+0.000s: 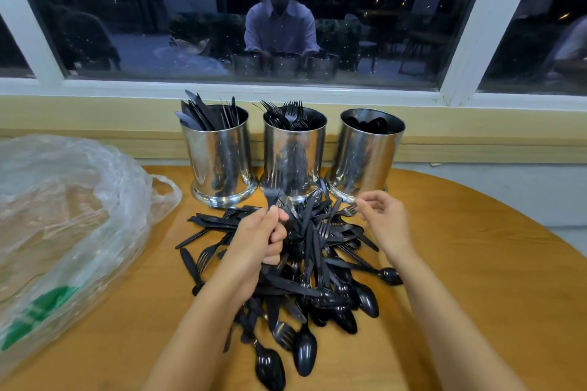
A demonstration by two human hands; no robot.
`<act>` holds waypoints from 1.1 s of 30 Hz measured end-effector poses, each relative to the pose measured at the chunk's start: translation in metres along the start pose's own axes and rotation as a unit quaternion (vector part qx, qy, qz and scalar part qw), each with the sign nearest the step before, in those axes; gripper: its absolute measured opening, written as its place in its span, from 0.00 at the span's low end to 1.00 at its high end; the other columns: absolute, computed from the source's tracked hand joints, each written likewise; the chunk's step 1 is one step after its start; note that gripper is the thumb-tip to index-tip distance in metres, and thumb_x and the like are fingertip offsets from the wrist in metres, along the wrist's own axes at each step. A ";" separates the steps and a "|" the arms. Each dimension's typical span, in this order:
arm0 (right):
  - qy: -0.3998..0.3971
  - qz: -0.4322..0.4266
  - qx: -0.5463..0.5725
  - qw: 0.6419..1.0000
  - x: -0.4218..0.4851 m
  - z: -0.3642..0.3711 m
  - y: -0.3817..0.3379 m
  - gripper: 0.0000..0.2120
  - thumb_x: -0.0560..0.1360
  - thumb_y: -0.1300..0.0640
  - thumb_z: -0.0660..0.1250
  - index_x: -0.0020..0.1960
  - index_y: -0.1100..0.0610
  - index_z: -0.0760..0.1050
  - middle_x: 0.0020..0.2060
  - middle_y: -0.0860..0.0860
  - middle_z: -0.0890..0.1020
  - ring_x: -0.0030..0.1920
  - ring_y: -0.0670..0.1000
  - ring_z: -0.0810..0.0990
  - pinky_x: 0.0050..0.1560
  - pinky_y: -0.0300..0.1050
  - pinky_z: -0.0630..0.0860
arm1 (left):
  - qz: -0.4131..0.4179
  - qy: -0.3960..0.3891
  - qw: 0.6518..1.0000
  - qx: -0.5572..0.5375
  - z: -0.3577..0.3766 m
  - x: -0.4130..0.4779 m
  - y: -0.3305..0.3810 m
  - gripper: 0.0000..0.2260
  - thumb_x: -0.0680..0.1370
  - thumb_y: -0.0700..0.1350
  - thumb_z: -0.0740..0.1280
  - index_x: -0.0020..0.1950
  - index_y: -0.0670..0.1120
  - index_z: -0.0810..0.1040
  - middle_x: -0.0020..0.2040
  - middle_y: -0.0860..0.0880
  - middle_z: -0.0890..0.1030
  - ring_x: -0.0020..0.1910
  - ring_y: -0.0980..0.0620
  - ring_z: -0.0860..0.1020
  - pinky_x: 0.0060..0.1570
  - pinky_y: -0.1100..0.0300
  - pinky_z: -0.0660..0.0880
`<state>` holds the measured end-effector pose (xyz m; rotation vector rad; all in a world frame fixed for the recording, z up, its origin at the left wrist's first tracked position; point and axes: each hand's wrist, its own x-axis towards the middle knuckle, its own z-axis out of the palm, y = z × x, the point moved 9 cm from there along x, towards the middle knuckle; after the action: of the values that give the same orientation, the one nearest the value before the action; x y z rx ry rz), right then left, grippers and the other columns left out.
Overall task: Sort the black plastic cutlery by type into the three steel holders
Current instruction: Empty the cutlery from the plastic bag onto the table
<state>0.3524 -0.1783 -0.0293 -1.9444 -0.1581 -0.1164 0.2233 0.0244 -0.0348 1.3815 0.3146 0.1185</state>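
Note:
Three steel holders stand in a row at the back of the wooden table: the left holder [219, 155] has knives, the middle holder [293, 152] forks, the right holder [368, 152] spoons. A heap of black cutlery [305, 267] lies in front of them. My left hand [260, 240] grips a bunch of black forks [272, 194], tines up, just before the middle holder. My right hand [382, 216] hovers over the heap's right side with curled fingers, by a fork [347, 210]; whether it pinches that fork is unclear.
A crumpled clear plastic bag [63, 216] with green print covers the table's left side. A wall ledge and a dark window [286, 25] run behind the holders. The round table edge [508, 216] curves away on the right.

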 end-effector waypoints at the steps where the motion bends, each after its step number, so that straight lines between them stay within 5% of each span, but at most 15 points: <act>1: 0.009 0.007 -0.043 0.999 0.010 -0.002 0.008 0.03 0.77 0.59 0.67 0.50 0.56 0.78 0.42 0.50 0.81 0.44 0.49 0.79 0.40 0.35 0.73 | 0.000 0.001 1.000 -0.008 -0.001 0.003 -0.001 0.11 0.85 0.47 0.56 0.48 0.44 0.73 0.29 0.52 0.66 0.24 0.57 0.58 0.23 0.66 0.55; 5: 0.002 0.049 -0.150 0.987 0.041 0.005 0.029 0.15 0.78 0.55 0.67 0.61 0.62 0.74 0.50 0.54 0.81 0.48 0.49 0.76 0.44 0.35 0.69 | -0.014 0.000 1.000 -0.015 -0.003 0.011 -0.011 0.11 0.85 0.46 0.56 0.49 0.42 0.74 0.29 0.52 0.66 0.24 0.57 0.59 0.22 0.66 0.56; 8: 0.005 0.084 -0.151 0.985 0.054 0.015 0.038 0.05 0.76 0.59 0.70 0.49 0.57 0.76 0.49 0.56 0.81 0.48 0.51 0.79 0.43 0.33 0.71 | -0.014 0.011 1.000 -0.023 -0.009 0.015 -0.010 0.10 0.84 0.45 0.56 0.51 0.42 0.74 0.28 0.52 0.65 0.23 0.57 0.58 0.21 0.67 0.56; 11: 0.039 0.097 -0.095 0.990 0.057 0.011 0.045 0.07 0.74 0.64 0.71 0.42 0.55 0.76 0.40 0.51 0.81 0.39 0.48 0.79 0.38 0.34 0.74 | -0.008 0.020 0.999 -0.041 -0.014 0.016 -0.006 0.11 0.85 0.46 0.56 0.52 0.42 0.74 0.28 0.52 0.65 0.23 0.58 0.58 0.21 0.67 0.56; 14: 0.137 0.003 -0.042 0.990 0.047 -0.016 0.020 0.04 0.75 0.63 0.70 0.49 0.57 0.80 0.42 0.50 0.81 0.38 0.43 0.78 0.40 0.33 0.76 | -0.008 0.028 0.998 -0.056 -0.018 0.017 -0.006 0.11 0.85 0.45 0.55 0.54 0.41 0.75 0.28 0.52 0.65 0.24 0.58 0.59 0.22 0.67 0.58; 19: 0.258 -0.244 0.084 0.931 0.000 -0.053 -0.059 0.07 0.76 0.65 0.67 0.51 0.58 0.80 0.44 0.50 0.80 0.43 0.39 0.77 0.44 0.32 0.73 | -0.003 0.053 0.995 -0.084 -0.021 0.020 -0.006 0.11 0.85 0.40 0.54 0.55 0.40 0.75 0.30 0.50 0.67 0.25 0.57 0.63 0.24 0.66 0.61; 22: 0.187 -0.277 0.100 0.937 -0.018 -0.041 -0.093 0.08 0.75 0.66 0.68 0.51 0.55 0.80 0.43 0.46 0.80 0.44 0.40 0.78 0.46 0.33 0.74 | 0.000 0.060 0.995 -0.076 -0.022 0.020 -0.004 0.11 0.85 0.40 0.54 0.55 0.41 0.76 0.33 0.50 0.71 0.29 0.56 0.66 0.28 0.64 0.63; 25: 0.009 -0.171 0.156 0.973 -0.022 -0.009 -0.104 0.09 0.74 0.64 0.70 0.48 0.51 0.81 0.42 0.45 0.82 0.44 0.41 0.79 0.46 0.36 0.77 | -0.006 0.032 0.996 -0.088 -0.017 0.015 0.001 0.12 0.85 0.40 0.54 0.55 0.40 0.77 0.36 0.47 0.80 0.32 0.54 0.77 0.33 0.63 0.75; 29: -0.144 -0.129 0.175 0.965 -0.034 0.029 -0.109 0.07 0.72 0.65 0.72 0.46 0.54 0.83 0.39 0.44 0.84 0.41 0.41 0.80 0.43 0.34 0.77 | -0.046 -0.067 0.995 -0.054 0.004 0.003 0.004 0.13 0.85 0.42 0.54 0.57 0.39 0.76 0.48 0.39 0.85 0.47 0.42 0.85 0.50 0.50 0.82; 31: -0.137 -0.141 0.164 0.967 -0.036 0.036 -0.109 0.07 0.72 0.65 0.72 0.46 0.55 0.82 0.38 0.44 0.83 0.40 0.40 0.79 0.44 0.34 0.77 | -0.065 -0.108 0.992 -0.031 0.016 -0.006 0.003 0.13 0.85 0.43 0.53 0.58 0.39 0.75 0.44 0.41 0.85 0.41 0.43 0.84 0.46 0.50 0.82; 33: -0.100 -0.168 0.130 0.972 -0.035 0.038 -0.108 0.07 0.72 0.65 0.73 0.45 0.54 0.81 0.38 0.45 0.83 0.39 0.40 0.78 0.44 0.34 0.76 | -0.068 -0.125 0.990 -0.016 0.025 -0.010 0.002 0.15 0.86 0.45 0.53 0.58 0.39 0.76 0.36 0.45 0.80 0.28 0.50 0.76 0.31 0.58 0.78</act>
<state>0.2998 -0.1057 0.0499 -1.6506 -0.6079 -0.1160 0.2206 -0.0013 -0.0275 1.3231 0.1967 -0.1613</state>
